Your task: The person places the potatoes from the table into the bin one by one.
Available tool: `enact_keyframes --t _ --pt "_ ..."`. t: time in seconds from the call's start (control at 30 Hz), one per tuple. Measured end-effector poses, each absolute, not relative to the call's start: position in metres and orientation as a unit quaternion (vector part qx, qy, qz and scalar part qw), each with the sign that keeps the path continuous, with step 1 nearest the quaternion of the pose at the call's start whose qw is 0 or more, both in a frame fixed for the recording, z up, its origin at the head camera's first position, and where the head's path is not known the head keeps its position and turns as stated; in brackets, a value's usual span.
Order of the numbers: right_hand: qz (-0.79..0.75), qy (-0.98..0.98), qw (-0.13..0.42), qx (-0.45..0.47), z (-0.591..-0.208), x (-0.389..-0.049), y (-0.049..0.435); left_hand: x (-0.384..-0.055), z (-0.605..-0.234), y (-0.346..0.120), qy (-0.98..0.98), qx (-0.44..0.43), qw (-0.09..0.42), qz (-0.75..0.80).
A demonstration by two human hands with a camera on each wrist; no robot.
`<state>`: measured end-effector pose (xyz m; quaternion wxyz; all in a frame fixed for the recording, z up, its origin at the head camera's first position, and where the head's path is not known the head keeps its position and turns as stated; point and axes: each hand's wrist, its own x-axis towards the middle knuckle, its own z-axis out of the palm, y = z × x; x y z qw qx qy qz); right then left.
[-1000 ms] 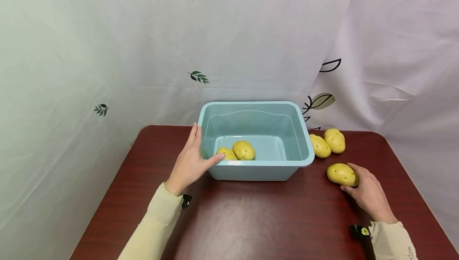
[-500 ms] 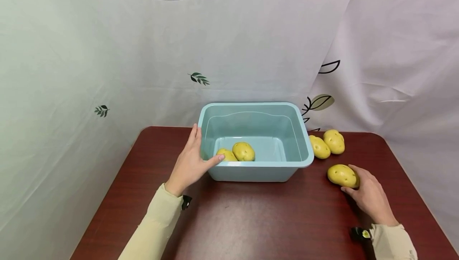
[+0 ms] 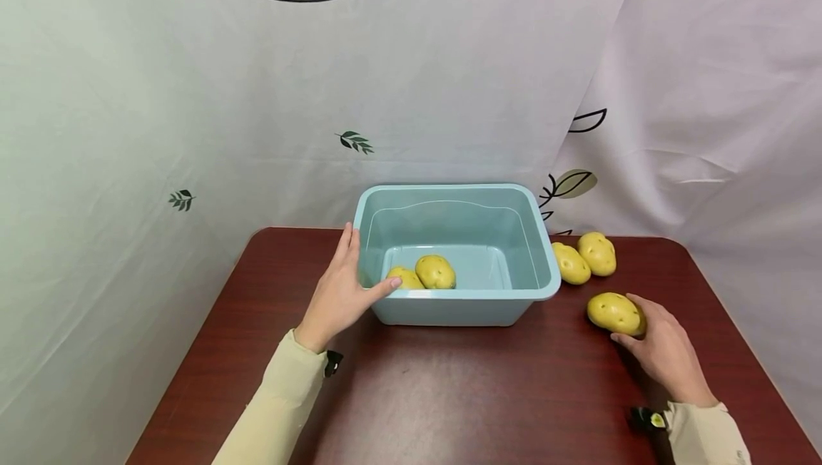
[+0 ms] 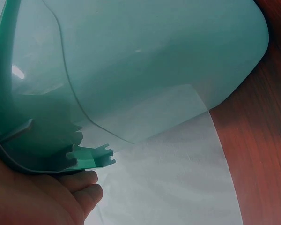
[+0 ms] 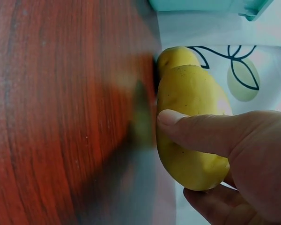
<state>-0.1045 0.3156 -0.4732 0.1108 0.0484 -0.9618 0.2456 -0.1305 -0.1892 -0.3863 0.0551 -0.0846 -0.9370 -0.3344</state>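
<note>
My left hand [image 3: 339,294] rests at the near left corner of a light blue plastic basin [image 3: 449,294], fingers straight along its left side and thumb lying over the front rim. In the left wrist view its fingers [image 4: 86,187] touch the basin's rim from outside. My right hand [image 3: 666,347] holds a yellow potato [image 3: 613,312] at the table's right side, thumb on one side and fingers behind, partly hidden. Whether that potato touches the table I cannot tell. Two potatoes lie inside the basin, one [image 3: 435,272] beside another [image 3: 406,277] that the front rim partly covers.
Two more potatoes, a nearer one [image 3: 571,264] and a farther one [image 3: 598,253], lie right of the basin, close together. All stands on a dark red-brown wooden table [image 3: 449,386]. A white printed cloth [image 3: 449,94] hangs behind and at the sides.
The view has shifted slightly. My right hand with its potato has edged very slightly to the right; my left hand stays on the basin.
</note>
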Motion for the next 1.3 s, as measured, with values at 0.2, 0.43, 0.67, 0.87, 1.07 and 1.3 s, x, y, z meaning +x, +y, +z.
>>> enact_keyframes --t 0.2,0.43,0.67,0.87,1.07,1.3 --pt "0.249 -0.96 0.118 0.048 -0.47 -0.103 0.314 -0.13 -0.386 -0.189 -0.936 -0.083 0.055 -0.337" --pt "0.249 -0.959 0.123 0.05 -0.467 -0.102 0.313 -0.13 -0.386 -0.189 -0.936 -0.082 0.055 -0.337" --pt "0.251 -0.958 0.127 0.049 -0.462 -0.101 0.311 -0.13 -0.387 -0.189 -0.937 -0.082 0.056 -0.336" --pt "0.252 -0.957 0.135 0.05 -0.457 -0.101 0.308 -0.131 -0.387 -0.189 -0.937 -0.083 0.056 -0.336" --pt "0.255 -0.955 0.143 0.053 -0.454 -0.102 0.305 -0.13 -0.386 -0.189 -0.935 -0.083 0.057 -0.339" --pt "0.254 -0.954 0.151 0.053 -0.45 -0.101 0.301 -0.13 -0.387 -0.189 -0.935 -0.083 0.056 -0.342"
